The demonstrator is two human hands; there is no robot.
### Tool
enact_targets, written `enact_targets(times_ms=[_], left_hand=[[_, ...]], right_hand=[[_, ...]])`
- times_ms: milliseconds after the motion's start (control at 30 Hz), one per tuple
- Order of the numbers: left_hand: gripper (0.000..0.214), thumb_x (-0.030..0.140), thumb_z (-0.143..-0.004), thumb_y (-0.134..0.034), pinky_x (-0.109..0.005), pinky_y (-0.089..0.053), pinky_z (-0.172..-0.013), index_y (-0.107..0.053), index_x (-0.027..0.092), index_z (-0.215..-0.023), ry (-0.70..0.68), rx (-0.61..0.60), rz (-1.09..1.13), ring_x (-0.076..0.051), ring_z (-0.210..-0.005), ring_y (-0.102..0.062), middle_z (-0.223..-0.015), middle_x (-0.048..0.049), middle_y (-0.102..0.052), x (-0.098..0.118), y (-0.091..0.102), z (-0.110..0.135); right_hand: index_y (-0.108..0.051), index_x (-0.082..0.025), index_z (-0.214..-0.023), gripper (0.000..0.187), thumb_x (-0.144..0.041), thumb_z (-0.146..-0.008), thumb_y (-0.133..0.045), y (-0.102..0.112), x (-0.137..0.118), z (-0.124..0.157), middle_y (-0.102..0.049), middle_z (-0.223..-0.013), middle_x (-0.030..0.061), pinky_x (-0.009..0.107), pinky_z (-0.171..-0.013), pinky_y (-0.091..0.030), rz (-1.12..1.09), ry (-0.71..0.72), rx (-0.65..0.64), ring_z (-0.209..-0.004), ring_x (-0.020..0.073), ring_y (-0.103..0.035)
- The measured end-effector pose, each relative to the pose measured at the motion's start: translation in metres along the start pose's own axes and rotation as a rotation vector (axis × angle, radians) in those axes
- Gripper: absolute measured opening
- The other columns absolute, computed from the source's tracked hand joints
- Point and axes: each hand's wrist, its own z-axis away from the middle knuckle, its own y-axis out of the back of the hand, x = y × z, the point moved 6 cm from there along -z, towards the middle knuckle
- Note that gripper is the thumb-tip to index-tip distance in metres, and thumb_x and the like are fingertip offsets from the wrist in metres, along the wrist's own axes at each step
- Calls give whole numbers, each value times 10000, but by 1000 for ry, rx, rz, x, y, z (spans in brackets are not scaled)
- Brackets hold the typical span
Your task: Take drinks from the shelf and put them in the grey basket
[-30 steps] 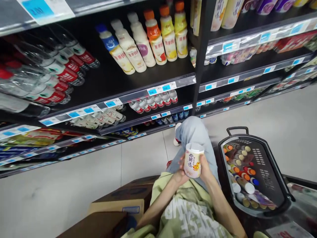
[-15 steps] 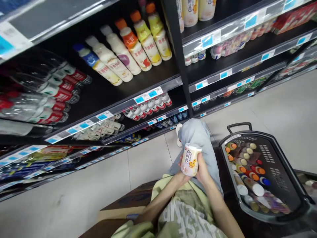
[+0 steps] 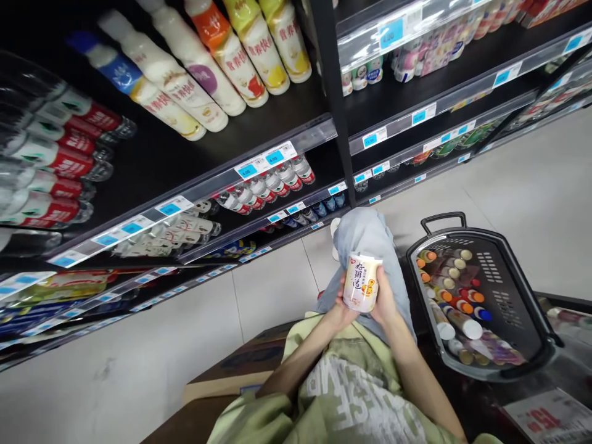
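Note:
A can of porridge (image 3: 362, 283), white and pale yellow with dark Chinese lettering, stands nearly upright before my knee. Both hands are closed around it. My left hand (image 3: 343, 308) grips its left side and bottom, and my right hand (image 3: 385, 296) wraps its right side, the thumb near the upper rim. The fingers behind the can are hidden. To the right lies a black shopping basket (image 3: 518, 283), with several bottles, orange and white caps up, and other packs inside.
Shelves with drink bottles (image 3: 240, 68) rise ahead and at the left. A shelf edge (image 3: 208, 191) carries blue price tags. Small pink bottles (image 3: 430, 52) stand on the right-hand shelves. A cardboard box (image 3: 226, 387) is beside me on the tiled floor (image 3: 139, 364). A price sign (image 3: 548, 419) lies lower right.
The can has shifted slightly right and up in the picture, its label turned more squarely to me. The view has moved closer to the shelves. Both hands keep their hold.

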Motion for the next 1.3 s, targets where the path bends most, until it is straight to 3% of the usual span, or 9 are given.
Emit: enact_targets(times_ms=[200, 400, 633, 900, 1133, 1300], left_hand=[[689, 542, -465, -1075, -361, -533, -1092, -670, 271, -952, -114, 11, -14, -258, -1245, -688, -1282, -22, -739, 9, -7, 5], [510, 491, -711, -960, -400, -536, -1047, -657, 242, -1037, -123, -21, -31, -295, -1276, -672, -1375, -51, -691, 3, 1, 9], [681, 589, -574, -1027, -419, -543, -1104, -676, 280, -1069, -65, -95, -24, -300, -1291, -673, -1344, -56, -696, 1, -5, 6], [601, 607, -616, -989, -365, -571, -980, -714, 288, -1044, -93, -64, -67, -342, -1272, -692, -1286, -29, -713, 7, -19, 6], [629, 611, -586, -1007, -323, -544, -1020, -687, 286, -1018, -137, -73, -49, -278, -1246, -703, -1224, -3, -734, 8, -20, 1], [612, 615, -653, -981, -346, -505, -1078, -661, 284, -1055, -184, -75, -79, -278, -1315, -667, -1214, -12, -731, 7, -15, 0]], right_hand=[[-778, -229, -1110, 745, -828, -671, -850, -8, 6, -2, -795, -955, 69, 476, -816, -698, 55, -9, 2, -962, 325, -781], [-787, -226, -1103, 731, -821, -682, -849, -6, 8, 4, -798, -937, 67, 482, -841, -690, 93, -2, 31, -947, 318, -784], [-784, -240, -1128, 717, -821, -710, -826, -5, 4, 9, -797, -960, 74, 488, -831, -686, 79, 27, 29, -907, 313, -778], [-781, -257, -1117, 700, -834, -723, -811, -3, 1, 6, -795, -942, 67, 505, -857, -680, 56, -1, -7, -928, 321, -777], [-785, -243, -1072, 677, -822, -720, -812, -4, -1, 1, -787, -951, 80, 497, -836, -687, 59, 1, -21, -984, 336, -772], [-795, -252, -1037, 686, -835, -678, -830, -4, -2, 1, -776, -901, 76, 496, -805, -693, 59, -3, 0, -984, 346, -770]])
